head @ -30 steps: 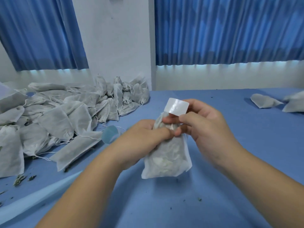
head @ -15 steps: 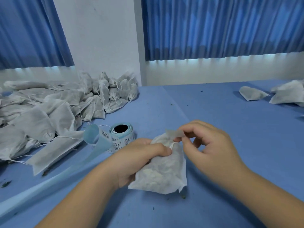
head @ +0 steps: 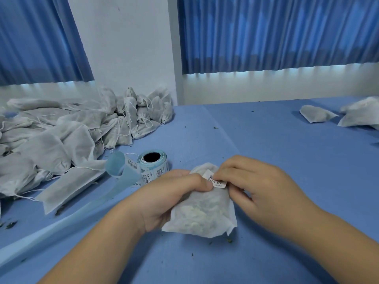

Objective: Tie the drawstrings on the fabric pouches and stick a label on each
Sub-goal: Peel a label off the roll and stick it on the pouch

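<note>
A filled white fabric pouch (head: 203,214) lies on the blue table (head: 266,160) in front of me. My left hand (head: 174,195) grips its gathered neck from the left, thumb on top. My right hand (head: 252,181) holds a small white printed label (head: 215,180) against the pouch's neck with its fingertips. The drawstring is hidden under my hands. A roll of labels (head: 152,165) stands just beyond my left hand, its blue backing strip (head: 86,210) trailing toward the lower left.
A big heap of white pouches (head: 71,132) fills the left side of the table up to the wall. Three more pouches (head: 346,113) lie at the far right. Dried leaf crumbs dot the blue cloth.
The pouch came down from mid-air onto the table. The label, earlier held up above the pouch by my right hand, is now laid printed side up across the pouch's neck.
</note>
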Available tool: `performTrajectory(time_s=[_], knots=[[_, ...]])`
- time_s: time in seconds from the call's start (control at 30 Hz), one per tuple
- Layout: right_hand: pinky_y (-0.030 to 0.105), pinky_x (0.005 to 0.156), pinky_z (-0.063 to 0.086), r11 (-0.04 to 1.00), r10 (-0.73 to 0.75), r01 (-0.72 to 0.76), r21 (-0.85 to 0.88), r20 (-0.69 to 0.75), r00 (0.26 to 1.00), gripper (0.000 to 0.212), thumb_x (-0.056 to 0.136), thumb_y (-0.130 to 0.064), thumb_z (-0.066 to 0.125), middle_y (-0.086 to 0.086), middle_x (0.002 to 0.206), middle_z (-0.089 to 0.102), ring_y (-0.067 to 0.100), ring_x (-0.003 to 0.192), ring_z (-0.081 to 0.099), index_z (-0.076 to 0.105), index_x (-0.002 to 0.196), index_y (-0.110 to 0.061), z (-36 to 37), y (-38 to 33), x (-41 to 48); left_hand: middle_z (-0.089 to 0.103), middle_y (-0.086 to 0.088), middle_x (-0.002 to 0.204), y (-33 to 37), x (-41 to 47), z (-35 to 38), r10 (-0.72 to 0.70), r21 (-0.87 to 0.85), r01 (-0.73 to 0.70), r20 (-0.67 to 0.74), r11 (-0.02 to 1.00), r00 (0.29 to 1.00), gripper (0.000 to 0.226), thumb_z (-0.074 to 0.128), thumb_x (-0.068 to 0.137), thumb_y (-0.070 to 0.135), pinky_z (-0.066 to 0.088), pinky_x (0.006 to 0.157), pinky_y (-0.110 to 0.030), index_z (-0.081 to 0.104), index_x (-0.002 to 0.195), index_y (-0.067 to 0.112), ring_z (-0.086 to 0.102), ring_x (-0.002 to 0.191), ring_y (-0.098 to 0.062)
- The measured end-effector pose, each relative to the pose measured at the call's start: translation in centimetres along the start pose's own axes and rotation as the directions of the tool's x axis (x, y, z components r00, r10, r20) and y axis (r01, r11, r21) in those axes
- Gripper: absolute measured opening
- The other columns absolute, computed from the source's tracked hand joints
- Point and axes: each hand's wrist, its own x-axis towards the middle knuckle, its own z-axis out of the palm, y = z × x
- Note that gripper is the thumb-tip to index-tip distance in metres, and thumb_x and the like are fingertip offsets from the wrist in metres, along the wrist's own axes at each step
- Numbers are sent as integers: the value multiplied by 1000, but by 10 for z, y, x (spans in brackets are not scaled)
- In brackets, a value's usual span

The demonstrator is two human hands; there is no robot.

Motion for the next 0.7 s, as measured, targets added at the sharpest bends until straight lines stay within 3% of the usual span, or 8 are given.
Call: performTrajectory(time_s=[0.2, 0.33, 0.43, 0.47, 0.53, 0.57, 0.63, 0.7], knots=[[36, 53, 54, 989, -66, 81, -120, 124, 990, 37, 77, -7, 64, -5, 112, 66, 21, 89, 65, 70, 112, -19, -4, 4, 0, 73, -7, 88, -4, 3, 0, 37, -45, -37, -19, 998, 999, 21, 78, 79, 28, 55, 64, -27, 79, 91, 11, 71, 79, -19], [28, 88, 51, 987, 51, -68, 144, 119, 992, 44, 84, -14, 58, -16, 126, 58, 7, 109, 59, 66, 125, -29, 2, 6, -4, 73, -11, 95, -5, 5, 0, 75, -107, -84, -83, 991, 994, 38, 68, 82, 29, 57, 65, -28, 73, 107, 2, 71, 80, -21], [17, 81, 47, 798, 383, -355, 487, 45, 923, 15, 85, -27, 72, -23, 102, 64, 0, 96, 62, 72, 98, -36, 4, 2, -2, 73, -5, 86, -9, 9, 0, 160, 91, -146, -174, 985, 972, 35, 64, 83, 39, 53, 63, -25, 74, 99, 9, 69, 75, -16], [17, 74, 48, 688, 505, -450, 569, 71, 860, 19, 77, -40, 78, -22, 97, 64, 0, 87, 64, 67, 93, -37, 4, 1, -1, 73, -3, 82, -10, 9, 0, 198, 153, -171, -178, 973, 964, 32, 63, 83, 42, 52, 61, -22, 75, 92, 14, 68, 73, -14], [25, 73, 52, 474, 638, -604, 641, 223, 737, 50, 55, -57, 77, -13, 96, 66, 5, 78, 66, 60, 96, -34, 6, 2, 2, 72, 1, 76, -11, 8, 3, 261, 231, -223, -148, 947, 954, 25, 64, 82, 43, 49, 58, -19, 76, 80, 21, 67, 68, -10], [34, 75, 55, 411, 642, -644, 645, 297, 707, 54, 54, -54, 78, -6, 95, 68, 11, 78, 67, 61, 98, -28, 7, 2, 3, 72, 2, 75, -12, 8, 5, 288, 259, -246, -138, 934, 948, 23, 68, 82, 43, 49, 58, -18, 77, 78, 22, 67, 68, -9], [43, 75, 55, 335, 599, -661, 671, 390, 699, 37, 68, -34, 82, 13, 93, 70, 21, 77, 66, 66, 93, -12, 6, -2, 5, 73, 1, 75, -14, 10, 7, 339, 296, -280, -172, 913, 925, 28, 75, 78, 46, 50, 59, -20, 76, 81, 18, 67, 68, -11], [38, 68, 54, 303, 578, -641, 705, 399, 712, 22, 76, -20, 79, 20, 87, 70, 22, 71, 63, 68, 86, -4, 4, -1, 5, 71, 1, 74, -17, 14, 8, 387, 321, -302, -246, 898, 889, 38, 71, 71, 49, 50, 58, -23, 71, 84, 13, 66, 67, -13]])
